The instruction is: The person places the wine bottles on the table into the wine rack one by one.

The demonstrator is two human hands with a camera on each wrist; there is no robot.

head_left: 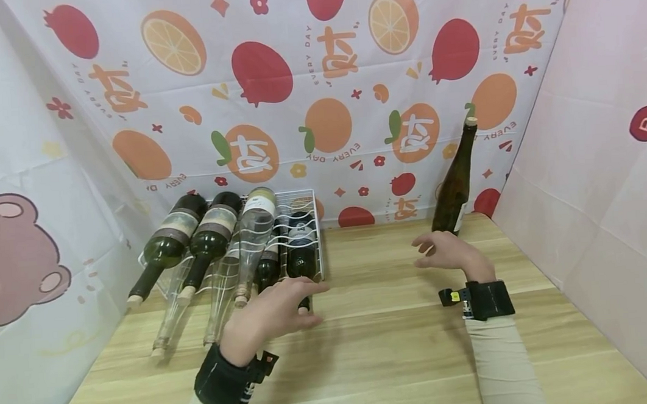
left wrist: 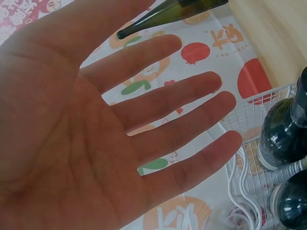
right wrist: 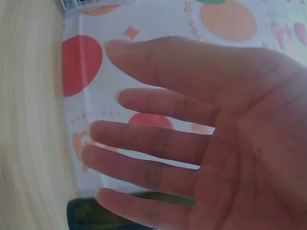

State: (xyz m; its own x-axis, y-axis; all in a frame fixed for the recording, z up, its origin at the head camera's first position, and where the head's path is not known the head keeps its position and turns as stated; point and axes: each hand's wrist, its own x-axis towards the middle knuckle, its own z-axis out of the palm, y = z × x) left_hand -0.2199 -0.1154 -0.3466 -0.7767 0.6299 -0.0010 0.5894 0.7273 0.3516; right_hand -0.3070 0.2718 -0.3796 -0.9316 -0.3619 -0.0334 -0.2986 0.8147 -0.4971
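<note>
My left hand [head_left: 269, 311] is held in front of the white wire rack [head_left: 319, 239], its fingers straight and spread, holding nothing. Behind and below it several wine bottles lie in the rack with their corked necks toward me, among them a dark bottle [head_left: 302, 258] and a clear bottle [head_left: 256, 236] on the upper tier. My right hand [head_left: 447, 253] is over the table with fingers extended and nothing in them. Just behind it a brown-green corked bottle [head_left: 457, 186] stands upright; the hand overlaps its base in the head view.
The wooden table [head_left: 386, 345] carries the rack at left. Fruit-printed cloth [head_left: 352, 127] hangs along the back, with more cloth at both sides. Two dark green bottles, one of them this labelled bottle [head_left: 174, 234], lie on the upper tier with necks past the rack's front.
</note>
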